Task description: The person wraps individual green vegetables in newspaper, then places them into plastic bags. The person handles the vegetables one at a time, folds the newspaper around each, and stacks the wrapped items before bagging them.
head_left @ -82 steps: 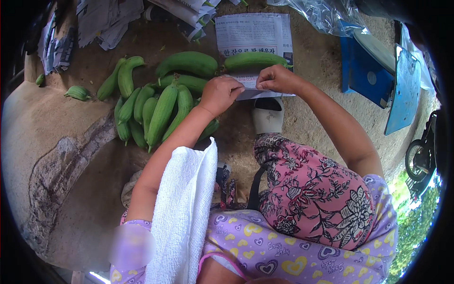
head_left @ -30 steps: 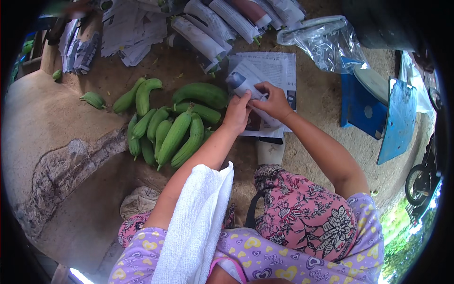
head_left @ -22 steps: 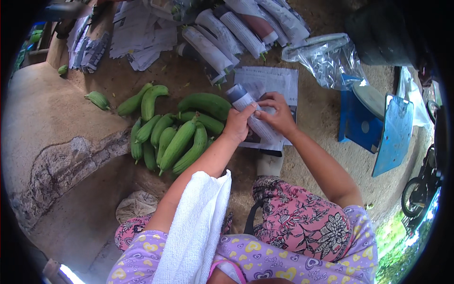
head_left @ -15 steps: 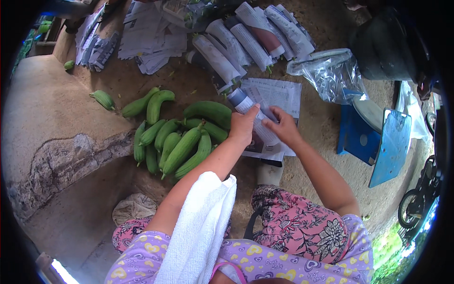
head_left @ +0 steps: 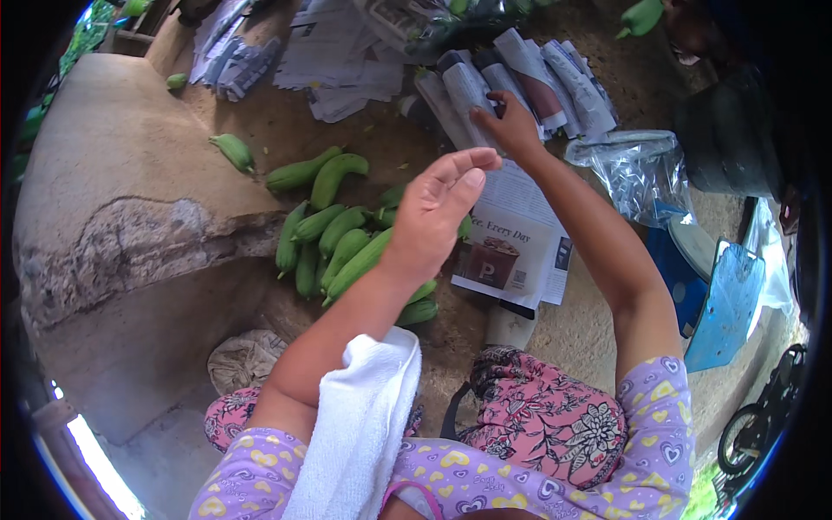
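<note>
My right hand (head_left: 513,126) reaches to the row of newspaper rolls at the far side, its thumb and fingers around a newspaper-wrapped gourd (head_left: 466,91). My left hand (head_left: 433,208) is raised nearer to me, fingers curved and thumb apart, with nothing seen in it. Below it on the ground lies a heap of green sponge gourds (head_left: 342,247), partly hidden by my left forearm. Flat newspaper sheets (head_left: 537,230) are spread in front of me, with no gourd on them.
Stacks of cut newspaper (head_left: 334,65) lie at the far left. To the right are a clear plastic bag (head_left: 637,169), a blue scale (head_left: 666,269) and a dark bucket (head_left: 724,130). Another gourd (head_left: 642,16) shows at the top right. A concrete ledge (head_left: 113,165) stands left.
The newspaper roll has gone from in front of me to the row at the far side with my right hand. My left hand has let go and lifted. The view has shifted.
</note>
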Demonstrator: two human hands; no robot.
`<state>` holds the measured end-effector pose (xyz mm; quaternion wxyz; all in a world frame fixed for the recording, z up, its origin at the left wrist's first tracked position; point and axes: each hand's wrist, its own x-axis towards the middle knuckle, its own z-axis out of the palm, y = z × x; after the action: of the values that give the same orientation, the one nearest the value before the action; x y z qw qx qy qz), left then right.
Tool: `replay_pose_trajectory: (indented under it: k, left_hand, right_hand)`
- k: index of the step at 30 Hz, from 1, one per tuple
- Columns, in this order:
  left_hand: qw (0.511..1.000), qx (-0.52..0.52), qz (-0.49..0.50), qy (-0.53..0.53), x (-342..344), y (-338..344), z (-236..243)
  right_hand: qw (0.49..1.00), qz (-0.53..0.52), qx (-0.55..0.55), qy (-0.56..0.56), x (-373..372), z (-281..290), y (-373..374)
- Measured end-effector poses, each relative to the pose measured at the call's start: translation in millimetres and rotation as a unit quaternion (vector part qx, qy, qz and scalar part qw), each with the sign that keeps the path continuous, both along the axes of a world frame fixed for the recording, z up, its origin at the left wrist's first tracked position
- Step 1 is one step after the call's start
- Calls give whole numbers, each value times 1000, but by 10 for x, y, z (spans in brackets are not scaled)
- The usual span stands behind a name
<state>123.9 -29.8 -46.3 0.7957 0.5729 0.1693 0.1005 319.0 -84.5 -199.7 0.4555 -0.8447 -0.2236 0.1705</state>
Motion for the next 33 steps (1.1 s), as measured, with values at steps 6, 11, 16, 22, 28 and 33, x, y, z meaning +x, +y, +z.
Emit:
replay_pose_trajectory:
  k: [6,11,16,22,28,33]
  left_hand:
    - [920,131,-362,79,-507,630,1191]
    - [768,70,-593,232,-1512,726,1635]
    - [844,173,-489,133,-2516,45,1738]
    - [916,244,-318,-28,-2705,-170,2040]
    - [945,109,-106,-289,-2942,-412,2524]
    - [850,245,-175,-433,-3367,-459,3283]
  right_hand:
    - [985,13,-49,-162,100,-283,46]
    - [974,41,7,-221,-334,-564,-975]
    - [997,-23,-67,-11,-1400,-288,-2009]
    - [978,-191,32,77,-2248,46,-3320]
    - [973,-208,42,-96,-2532,1841,-3590]
    - [963,-78,165,-197,-2828,3354,-2437]
